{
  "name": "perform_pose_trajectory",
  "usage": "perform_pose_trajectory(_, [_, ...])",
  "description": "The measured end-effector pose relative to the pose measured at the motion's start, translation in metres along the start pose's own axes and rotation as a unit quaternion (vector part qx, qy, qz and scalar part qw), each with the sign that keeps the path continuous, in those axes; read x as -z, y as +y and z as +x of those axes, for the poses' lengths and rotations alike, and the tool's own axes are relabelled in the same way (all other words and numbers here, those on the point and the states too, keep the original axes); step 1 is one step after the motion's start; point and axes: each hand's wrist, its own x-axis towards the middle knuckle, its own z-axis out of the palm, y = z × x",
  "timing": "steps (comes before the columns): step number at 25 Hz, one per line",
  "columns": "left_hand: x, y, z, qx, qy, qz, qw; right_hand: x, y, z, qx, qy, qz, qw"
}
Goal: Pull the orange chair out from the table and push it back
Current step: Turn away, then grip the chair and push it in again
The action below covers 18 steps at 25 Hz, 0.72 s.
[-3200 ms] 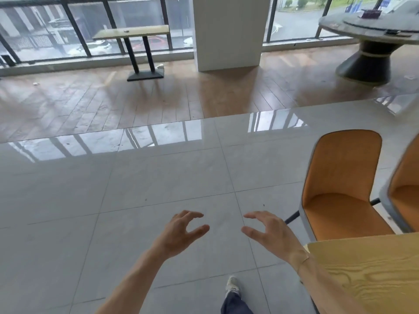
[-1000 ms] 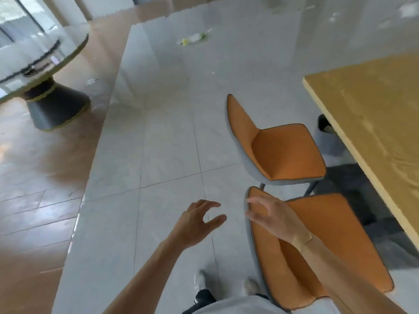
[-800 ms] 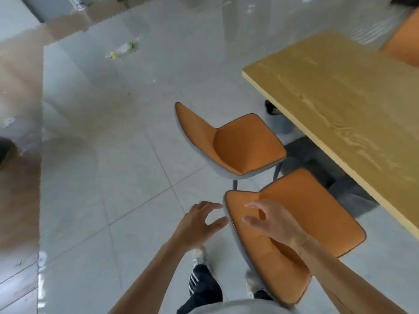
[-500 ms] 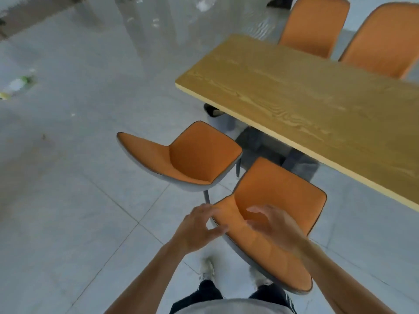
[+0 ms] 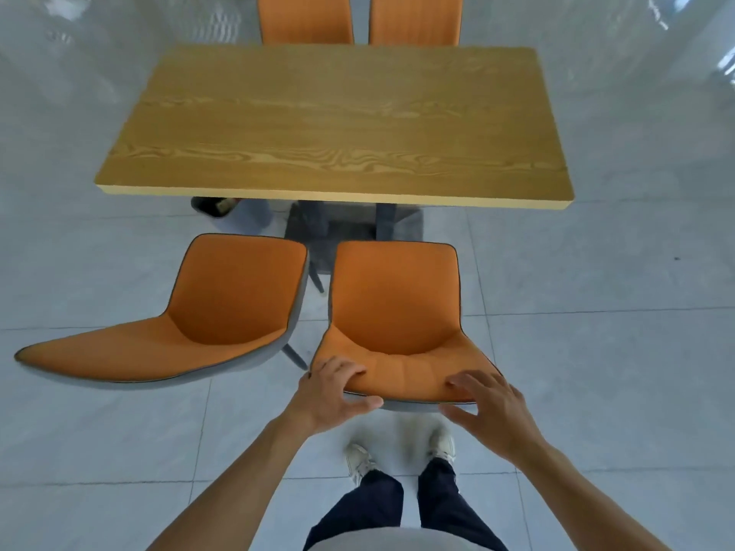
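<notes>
At the far left a second orange chair [image 5: 207, 320] stood angled away from the wooden table [image 5: 334, 125], its backrest splayed toward the left, its seat just beside the orange chair [image 5: 397, 312] that faced the table squarely. That chair stood clear of the table's near edge, its seat not tucked under, with the dark table base [image 5: 350, 228] showing on the floor beyond it. The left hand [image 5: 334, 395] was clamped on the left end of the backrest's top edge, fingers over the orange front and thumb under the grey back. The right hand [image 5: 493, 411] rested at the right end with fingers spread (the grasp looked loose, not closed). Two more orange chairs [image 5: 358, 17] stood at the table's far side. The floor was pale glossy tile [image 5: 596, 351].
</notes>
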Motion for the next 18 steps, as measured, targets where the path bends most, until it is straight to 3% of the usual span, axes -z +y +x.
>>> perform_pose_trajectory(4, [-0.008,0.003,0.006,0.0,0.005,0.032,0.999,-0.016,-0.006,0.005,-0.043,-0.005,-0.028,0.999])
perform_pose_trajectory(7, [-0.014,0.002,0.008,0.003,0.032,0.055,0.998,-0.028,-0.013,0.01,-0.043,-0.004,-0.078,0.996])
perform_pose_trajectory(12, [-0.025,-0.004,0.013,0.0,0.055,0.092,0.994,-0.033,-0.013,0.016,-0.023,0.044,-0.071,0.996])
perform_pose_trajectory(18, [-0.028,-0.008,0.022,-0.011,0.089,0.089,0.992,-0.028,-0.01,0.028,-0.012,0.046,-0.07,0.996])
